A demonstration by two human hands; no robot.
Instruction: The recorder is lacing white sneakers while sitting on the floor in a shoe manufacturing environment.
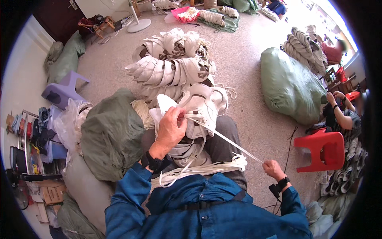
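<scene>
A white and pale grey shoe upper (201,99) rests on my lap between my knees, its white tongue (165,102) sticking up on the left. My left hand (170,129) is closed in a pinch at its lacing edge. Whether a bit of lace is also between those fingers, I cannot tell. From the eyelets a white shoelace (235,145) runs taut down to the right. Its far part is gripped in my right hand (274,169), closed out beside my right knee. Across my lap lies a bundle of loose white laces (211,169).
Nested rows of shoe uppers (171,71) lie on the floor ahead. Dark green sacks (113,133) press close on my left. A big green sack (288,83), a red stool (320,149) and a seated co-worker (346,119) are at the right. A purple stool (67,89) stands left.
</scene>
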